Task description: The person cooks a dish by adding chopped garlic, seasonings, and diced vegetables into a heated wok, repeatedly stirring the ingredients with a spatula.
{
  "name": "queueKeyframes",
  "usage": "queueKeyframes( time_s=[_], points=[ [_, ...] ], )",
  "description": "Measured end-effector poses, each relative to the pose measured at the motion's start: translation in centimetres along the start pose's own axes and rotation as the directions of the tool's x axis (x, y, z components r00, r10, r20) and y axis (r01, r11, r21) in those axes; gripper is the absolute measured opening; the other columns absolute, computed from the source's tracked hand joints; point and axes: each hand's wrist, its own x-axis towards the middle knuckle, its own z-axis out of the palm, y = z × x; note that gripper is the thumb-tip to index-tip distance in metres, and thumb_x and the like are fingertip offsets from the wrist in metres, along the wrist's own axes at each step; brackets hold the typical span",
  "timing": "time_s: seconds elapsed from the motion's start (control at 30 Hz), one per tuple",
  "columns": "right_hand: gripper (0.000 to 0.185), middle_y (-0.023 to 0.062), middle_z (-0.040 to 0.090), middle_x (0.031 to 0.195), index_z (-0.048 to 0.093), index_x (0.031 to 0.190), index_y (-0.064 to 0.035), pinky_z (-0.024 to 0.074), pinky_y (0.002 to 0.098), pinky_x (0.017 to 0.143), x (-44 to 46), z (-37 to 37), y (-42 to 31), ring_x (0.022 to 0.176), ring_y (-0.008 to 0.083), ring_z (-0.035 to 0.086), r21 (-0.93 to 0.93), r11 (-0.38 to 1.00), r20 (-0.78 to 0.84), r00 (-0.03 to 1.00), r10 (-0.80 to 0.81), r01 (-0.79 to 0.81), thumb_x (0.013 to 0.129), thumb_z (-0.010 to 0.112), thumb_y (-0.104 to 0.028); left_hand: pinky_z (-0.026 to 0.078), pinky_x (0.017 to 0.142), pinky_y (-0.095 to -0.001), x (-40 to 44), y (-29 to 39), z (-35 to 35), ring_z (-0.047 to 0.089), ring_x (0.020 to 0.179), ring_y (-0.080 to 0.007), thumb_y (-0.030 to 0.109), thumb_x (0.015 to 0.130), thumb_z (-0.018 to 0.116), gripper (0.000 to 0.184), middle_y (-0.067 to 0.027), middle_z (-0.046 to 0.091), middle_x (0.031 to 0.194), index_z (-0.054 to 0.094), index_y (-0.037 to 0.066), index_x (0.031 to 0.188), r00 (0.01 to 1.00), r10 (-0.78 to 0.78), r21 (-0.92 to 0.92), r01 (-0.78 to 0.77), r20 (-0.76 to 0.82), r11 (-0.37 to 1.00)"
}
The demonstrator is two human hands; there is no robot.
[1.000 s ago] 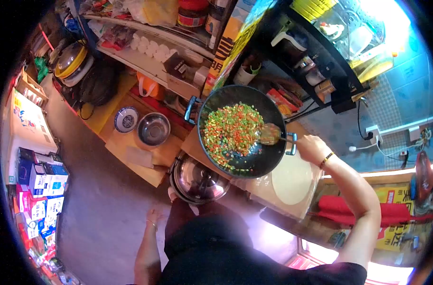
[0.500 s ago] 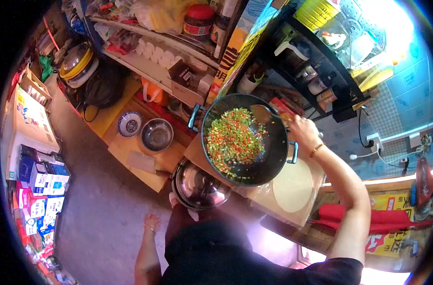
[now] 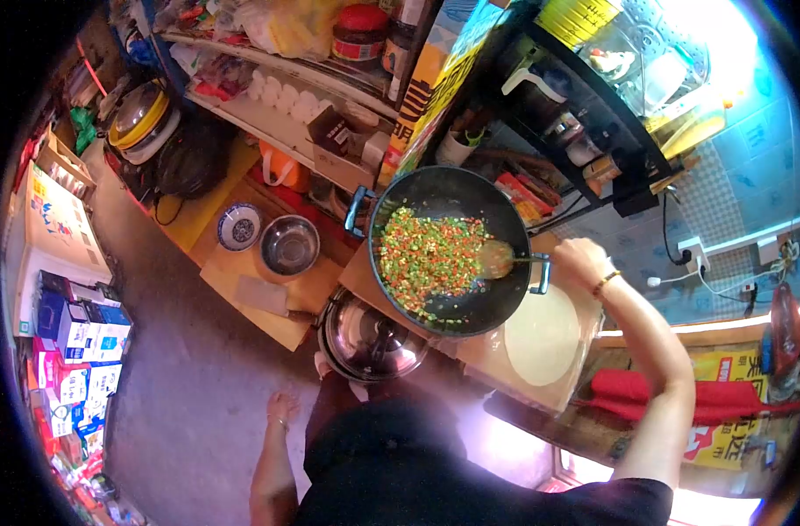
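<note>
My right hand [image 3: 582, 261] is closed around the handle of a spatula, just beyond the wok's right-hand grip. The spatula's broad head [image 3: 496, 259] rests in a dark wok [image 3: 505, 223], against the right side of a heap of diced vegetables [image 3: 435, 263] in green, red and pale bits. Well away from the wok, my left hand [image 3: 282, 408] hangs low over the floor. Its fingers look loosely apart and hold nothing.
A lidded metal pot [image 3: 373, 337] stands below the wok. A round pale board [image 3: 542, 337] lies at its right. Leftward are a steel bowl [image 3: 290, 245], a patterned bowl [image 3: 239, 228] and a cleaver [image 3: 261, 296]. A black rack [image 3: 584, 114] stands behind.
My right hand has moved toward me and rightward, bringing the spatula head from the wok's far side down to the right edge of the vegetables. The left hand barely moved.
</note>
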Motion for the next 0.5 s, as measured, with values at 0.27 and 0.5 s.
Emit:
queueKeyframes(
  time_s=[0.27,0.5],
  points=[
    [0.009,0.0101,0.064,0.073,0.065,0.074,-0.0102,0.0517,0.0366,0.054,-1.3,-3.8,-1.0,0.066,0.0266,0.065,-0.121,0.988,-0.094,0.990,-0.106,0.094,0.073,0.056,-0.014,0.050,0.053,-0.0346,1.3,-0.8,-0.9,0.059,0.065,-0.0205,0.025,0.090,0.049,0.022,-0.0098,0.058,0.080,0.050,0.005,0.101,1.000,0.019,0.163,-0.017,-0.010,0.986],
    [0.025,0.0143,0.064,0.088,0.063,0.102,-0.0164,0.0483,0.0413,0.072,0.3,4.2,-1.8,0.082,0.0325,0.061,0.542,0.801,0.083,0.933,-0.351,0.253,0.080,0.052,-0.019,0.051,0.054,-0.0358,0.3,1.1,1.4,0.059,0.066,-0.0209,0.020,0.089,0.045,0.019,-0.0105,0.058,0.081,0.051,0.005,0.099,0.998,0.066,0.051,-0.065,-0.013,0.997]
  ],
)
